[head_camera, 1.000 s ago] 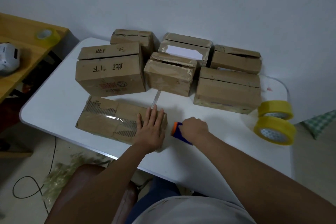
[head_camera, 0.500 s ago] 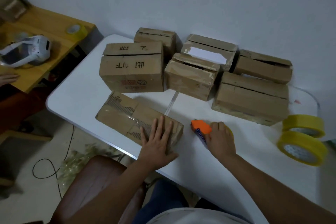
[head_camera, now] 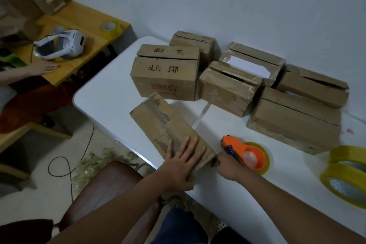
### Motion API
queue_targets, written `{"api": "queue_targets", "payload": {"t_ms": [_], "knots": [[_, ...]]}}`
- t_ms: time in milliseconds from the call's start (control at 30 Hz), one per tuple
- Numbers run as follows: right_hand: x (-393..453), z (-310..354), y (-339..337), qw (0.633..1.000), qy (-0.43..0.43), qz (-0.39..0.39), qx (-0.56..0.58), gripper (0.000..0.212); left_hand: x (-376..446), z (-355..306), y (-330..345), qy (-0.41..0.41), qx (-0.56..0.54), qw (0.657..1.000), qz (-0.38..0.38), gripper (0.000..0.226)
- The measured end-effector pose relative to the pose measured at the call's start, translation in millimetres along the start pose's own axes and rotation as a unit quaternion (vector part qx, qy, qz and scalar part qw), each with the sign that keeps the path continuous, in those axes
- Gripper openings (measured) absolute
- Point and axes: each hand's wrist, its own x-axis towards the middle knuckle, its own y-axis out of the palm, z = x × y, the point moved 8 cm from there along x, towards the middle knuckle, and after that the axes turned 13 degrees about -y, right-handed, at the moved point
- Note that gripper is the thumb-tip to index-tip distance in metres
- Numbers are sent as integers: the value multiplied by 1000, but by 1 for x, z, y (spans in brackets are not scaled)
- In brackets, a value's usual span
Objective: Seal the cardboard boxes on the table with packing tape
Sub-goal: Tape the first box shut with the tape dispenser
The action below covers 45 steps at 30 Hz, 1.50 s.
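Our left hand (head_camera: 181, 161) lies flat with fingers spread, pressing on the near end of the long, flat brown cardboard box (head_camera: 170, 130) at the front edge of the white counter (head_camera: 107, 101). Our right hand (head_camera: 227, 165) is just beside that box's near corner, fingers curled at the end face; whether it pinches tape there we cannot tell. The orange tape dispenser with its yellow roll (head_camera: 248, 154) lies on the counter immediately right of that hand. The box's long axis runs away from us and to the left, so we judge a sealing strip would run along that line. The big carton behind it (head_camera: 166, 73) carries handwritten Chinese characters, upside down to us, and a red printed mark we cannot read.
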Motion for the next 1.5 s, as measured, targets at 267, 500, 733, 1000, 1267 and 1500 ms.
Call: {"api": "queue_targets", "payload": {"t_ms": [267, 500, 733, 1000, 1267, 1500], "knots": [[-35, -24, -29, 979, 13, -197, -48, 26, 10, 1, -21, 138, 132, 982, 10, 115], [-45, -57, -45, 970, 89, -223, -39, 46, -8, 10, -19, 34, 51, 998, -32, 101], [-50, -73, -25, 976, 122, -171, -57, 31, -21, 19, 0, -36, 11, 999, -38, 80], [-82, -58, -52, 976, 49, -202, 58, 27, -19, 17, -1, -8, 26, 998, -52, 85], [-114, -26, -87, 950, 5, -284, 133, 35, -12, 5, -45, -95, -235, 961, -113, 45], [-111, 21, -107, 960, -44, -272, 43, 30, 9, -1, -56, -252, -727, 636, 64, 36]]}}
